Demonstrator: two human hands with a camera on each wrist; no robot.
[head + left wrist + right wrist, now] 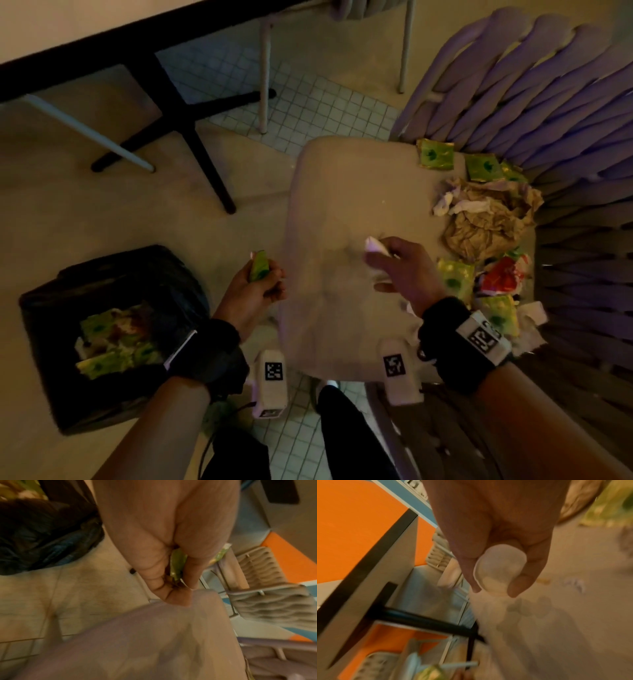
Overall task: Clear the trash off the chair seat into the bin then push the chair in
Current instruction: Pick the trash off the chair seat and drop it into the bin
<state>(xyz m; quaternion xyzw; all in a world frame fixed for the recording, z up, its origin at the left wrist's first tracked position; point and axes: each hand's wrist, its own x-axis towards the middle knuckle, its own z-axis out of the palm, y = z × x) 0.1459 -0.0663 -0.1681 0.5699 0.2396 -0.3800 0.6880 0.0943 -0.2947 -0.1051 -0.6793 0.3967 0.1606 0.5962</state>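
Note:
The beige chair seat (346, 192) fills the middle of the head view, with a purple slatted back (565, 113). Along its right side lies trash: green packets (436, 155), crumpled brown paper (486, 219), white tissue (445, 204) and a red wrapper (501, 275). My left hand (253, 291) hangs off the seat's left edge and grips a green packet (258, 265) (177, 563). My right hand (400, 270) hovers over the seat and pinches a white wad (376, 245) (499, 568). A bin with a black liner (113, 329) stands on the floor at left, holding green packets.
A black table base (185, 116) and the dark table edge (137, 37) stand beyond the bin. Another chair's pale legs (263, 75) stand at the top. My dark trouser leg (346, 431) is below the seat.

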